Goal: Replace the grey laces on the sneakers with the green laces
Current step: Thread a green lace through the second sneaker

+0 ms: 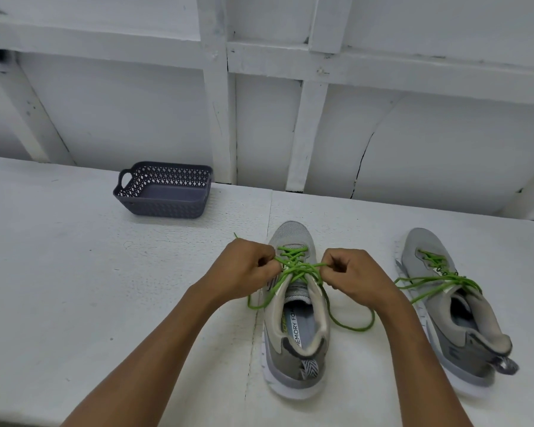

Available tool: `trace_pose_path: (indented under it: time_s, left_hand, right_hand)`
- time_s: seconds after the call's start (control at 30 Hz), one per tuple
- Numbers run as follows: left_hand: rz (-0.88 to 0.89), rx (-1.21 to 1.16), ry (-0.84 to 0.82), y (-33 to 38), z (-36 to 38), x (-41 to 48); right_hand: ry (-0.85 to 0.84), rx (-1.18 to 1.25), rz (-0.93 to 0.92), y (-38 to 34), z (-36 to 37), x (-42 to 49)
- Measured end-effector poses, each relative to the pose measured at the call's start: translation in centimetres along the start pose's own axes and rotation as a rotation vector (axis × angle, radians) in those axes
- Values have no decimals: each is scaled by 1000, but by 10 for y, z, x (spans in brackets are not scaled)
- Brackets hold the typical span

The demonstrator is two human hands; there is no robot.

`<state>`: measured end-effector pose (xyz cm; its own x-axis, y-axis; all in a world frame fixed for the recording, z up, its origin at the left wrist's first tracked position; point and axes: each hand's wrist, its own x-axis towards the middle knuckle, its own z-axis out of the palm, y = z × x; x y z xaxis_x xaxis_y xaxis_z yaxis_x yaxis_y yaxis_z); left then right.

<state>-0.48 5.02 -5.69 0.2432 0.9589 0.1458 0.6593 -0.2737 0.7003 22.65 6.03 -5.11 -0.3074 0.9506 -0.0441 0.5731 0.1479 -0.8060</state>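
At the far left of the white table (pixel 74 272) stands a dark slatted plastic basket (pixel 167 211), well apart from the work. No grey lace shows anywhere in view.

The left hand (pixel 244 271) comes next. Its fingers are curled in and pinch the green lace (pixel 293 266) just beside the left row of eyelets, and a short tip of lace pokes out beyond the knuckles. The lace is a thin round cord, light, limp and probably a little slick. It is best taken close to the eyelets or at the stiff tip, since a grip further along would only gather slack.

Between the hands lies the grey mesh sneaker (pixel 299 331), toe pointing away, already criss-crossed in green up to its top eyelets. The two strands cross over the tongue and run out to either fist. The loose remainder droops in loops over both sides of the shoe onto the table (the larger loop lies on the right).

The right hand (pixel 356 278) mirrors the left, fingers clenched on the other strand just beside the right eyelets.

Further right sits the other sneaker (pixel 463 322), touched by neither hand. Its second green lace (pixel 435 280) is threaded through, with the ends trailing loose across the opening. By the look of it, tightening or tying is the step in hand.
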Motion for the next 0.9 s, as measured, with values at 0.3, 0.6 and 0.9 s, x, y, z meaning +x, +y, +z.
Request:
trace_pose_path:
  time_s: [0.3, 0.6, 0.9]
  left_hand:
    - [-83, -23, -7, -6, -7, -2]
    - [-104, -510, -173, 10, -5, -9]
    - [-95, -402, -265, 5, -5, -10]
  right_hand:
    - [29, 124, 25, 4, 6, -2]
    - [-41, 465, -53, 2, 12, -13]
    - [-77, 269, -44, 5, 16, -5]
